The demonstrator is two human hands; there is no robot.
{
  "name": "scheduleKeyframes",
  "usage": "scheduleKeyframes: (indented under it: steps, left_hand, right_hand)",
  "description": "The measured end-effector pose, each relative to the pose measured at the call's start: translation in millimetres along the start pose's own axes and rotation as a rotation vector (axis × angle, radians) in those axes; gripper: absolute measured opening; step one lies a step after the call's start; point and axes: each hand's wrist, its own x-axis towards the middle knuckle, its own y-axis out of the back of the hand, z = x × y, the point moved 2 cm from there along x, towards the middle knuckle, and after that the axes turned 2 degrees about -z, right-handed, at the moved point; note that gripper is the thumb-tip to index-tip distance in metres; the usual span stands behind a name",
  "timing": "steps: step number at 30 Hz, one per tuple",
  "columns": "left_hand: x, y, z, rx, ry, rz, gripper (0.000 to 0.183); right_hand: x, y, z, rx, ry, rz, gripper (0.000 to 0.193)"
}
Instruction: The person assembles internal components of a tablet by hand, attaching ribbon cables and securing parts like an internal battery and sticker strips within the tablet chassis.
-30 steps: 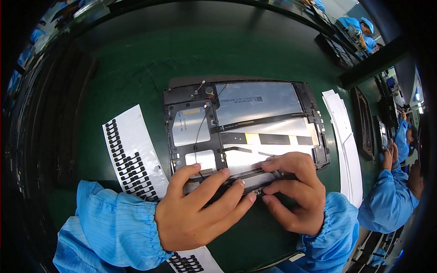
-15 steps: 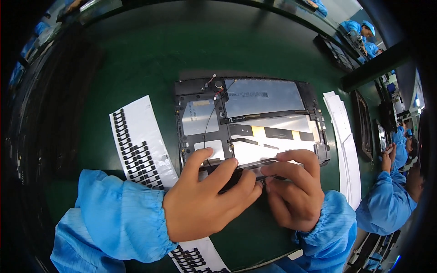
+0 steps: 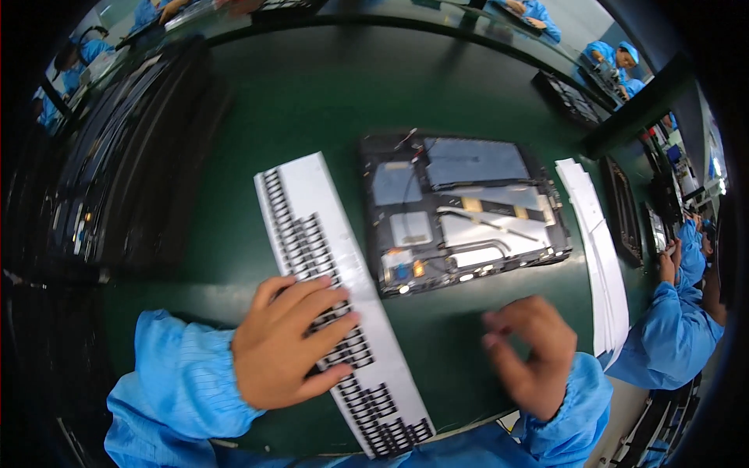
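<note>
My left hand (image 3: 292,339) lies with its fingers spread on a long white sheet (image 3: 355,269) that carries rows of small black stickers. Under and beside the fingers, the sticker rows run down toward the table's front edge. My right hand (image 3: 534,351) hovers over the green table, in front of the device's near edge. Its fingers curl in toward the thumb, the tips are smeared by motion, and anything between them cannot be made out. An opened tablet-like device (image 3: 409,228) lies beyond both hands, showing silver plates, cables and a dark frame.
A pile of white paper strips (image 3: 589,234) lies right of the device. Stacked dark panels (image 3: 117,164) stand along the left side. A dark tray (image 3: 622,210) sits farther right. Co-workers in blue sit at the right (image 3: 671,335) and across the back.
Both hands have left the device's near edge. The left hand has moved onto the sticker sheet; the right has drawn back toward me. In the picture, device and sheet appear farther right.
</note>
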Motion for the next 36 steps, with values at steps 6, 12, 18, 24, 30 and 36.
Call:
scheduleKeyframes:
  steps: [6, 12, 18, 24, 30, 36]
  left_hand:
    - [-8.5, -14.2, -9.8, 0.035, -0.052, 0.061, 0.053]
    - [-11.1, -16.4, -7.7, 0.056, -0.063, 0.086, 0.051]
    - [-6.4, -12.0, -1.2, 0.111, -0.027, 0.027, 0.053]
    - [2.5, -7.6, 0.7, 0.119, -0.059, 0.015, 0.052]
    - [17.2, 8.8, 10.0, 0.127, -0.068, 0.058, 0.049]
    - [106.1, 3.3, 47.3, -0.033, -0.399, 0.013, 0.047]
  right_hand:
    - [9.6, -67.5, -27.1, 0.014, 0.055, -0.163, 0.012]
    - [1.6, -84.9, -42.1, -0.158, 0.214, -0.14, 0.012]
    - [-4.1, -92.5, -32.9, -0.009, 0.122, 0.002, 0.013]
    - [-1.6, -69.4, -32.3, 0.298, 0.253, -0.011, 0.015]
    - [-4.0, 34.5, 41.5, 0.325, -0.129, 0.045, 0.005]
    - [21.9, 83.8, 109.5, 0.399, -0.214, 0.049, 0.006]
